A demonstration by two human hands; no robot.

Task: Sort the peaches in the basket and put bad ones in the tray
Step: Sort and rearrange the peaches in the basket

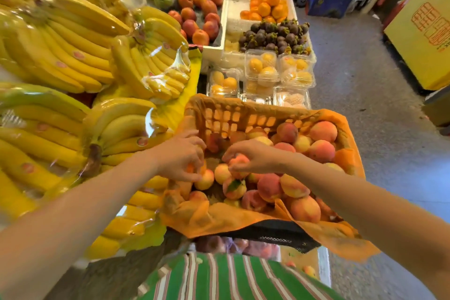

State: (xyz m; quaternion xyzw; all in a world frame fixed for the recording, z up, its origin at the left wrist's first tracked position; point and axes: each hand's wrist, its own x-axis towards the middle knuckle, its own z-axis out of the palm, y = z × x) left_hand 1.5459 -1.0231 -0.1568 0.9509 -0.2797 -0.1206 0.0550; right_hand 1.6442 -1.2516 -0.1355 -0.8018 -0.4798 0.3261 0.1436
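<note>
Peach (240, 162) gripped by right hand (258, 156) fingers (233, 151); left hand (180, 153) fingers curl on second peach (207, 179).

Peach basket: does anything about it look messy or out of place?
Mostly the orange liner: it is crumpled and spills over the near rim of the basket. The peaches are heaped toward the right, and one peach has a green leaf on it.

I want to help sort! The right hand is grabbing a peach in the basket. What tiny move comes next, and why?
Probably lift that peach and turn it over to check it. The right hand pinches it, but its underside is hidden, so good or bad can't be told yet.
</note>
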